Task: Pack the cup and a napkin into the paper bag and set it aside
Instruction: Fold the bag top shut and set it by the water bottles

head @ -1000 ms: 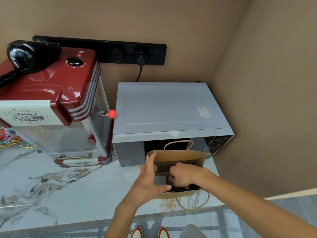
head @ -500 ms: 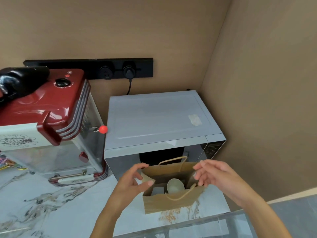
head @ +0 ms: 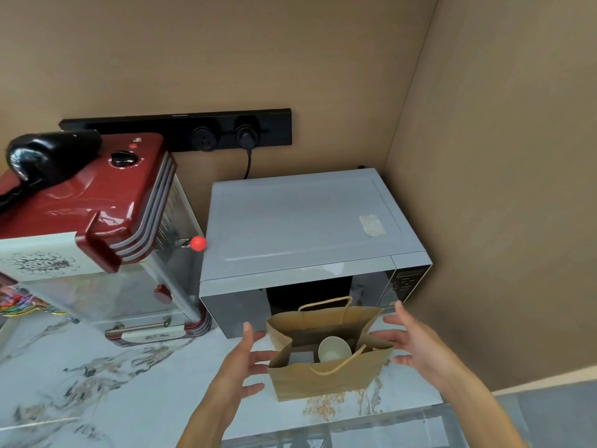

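A brown paper bag (head: pixel 326 379) stands open on the marble counter, just in front of the microwave. Inside it a pale cup (head: pixel 334 349) stands upright, and a white napkin (head: pixel 302 357) lies to the cup's left. My left hand (head: pixel 240 367) is beside the bag's left side, fingers spread, holding nothing. On the bag's right side hovers my right hand (head: pixel 412 341), open as well, its fingertips close to the bag's rim. Neither hand grips the bag.
A grey microwave (head: pixel 303 227) sits right behind the bag, with a beige wall close on the right. A red popcorn machine (head: pixel 97 227) stands at the left. The marble counter (head: pixel 97 383) stretches to the left, and its front edge lies just below the bag.
My right hand came out of the bag, leaving the cup inside. Both hands let go of the rim and now sit open on either side of the bag.
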